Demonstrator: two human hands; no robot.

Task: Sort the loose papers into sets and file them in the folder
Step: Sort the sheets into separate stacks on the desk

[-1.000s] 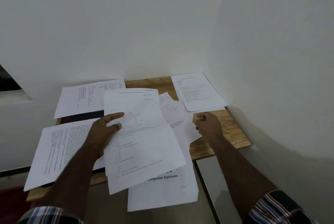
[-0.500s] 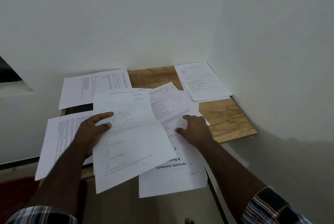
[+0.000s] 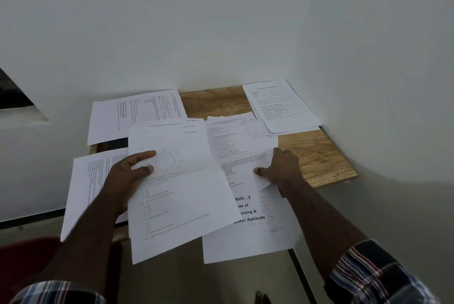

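Observation:
Loose white printed papers cover a small wooden table (image 3: 317, 159). My left hand (image 3: 130, 173) grips a set of sheets with a circle diagram (image 3: 181, 195) by its left edge, thumb on top. My right hand (image 3: 280, 168) pinches the right edge of a text sheet (image 3: 240, 156) in the middle. Under it lies a title page reading "Computer Aptitude" (image 3: 248, 232), overhanging the front edge. A neat stack (image 3: 280, 105) sits in the back right corner. More sheets lie at the back left (image 3: 132, 114) and front left (image 3: 86, 186). A dark folder-like edge (image 3: 113, 144) shows beneath them.
White walls close in behind and on the right of the table. A dark red seat (image 3: 22, 262) is at the lower left. The floor shows below the table's front edge. Bare wood shows at the table's right and back middle.
My right hand moved left from the table's right side onto the middle text sheet and now pinches its edge. The left hand keeps hold of the circle-diagram set.

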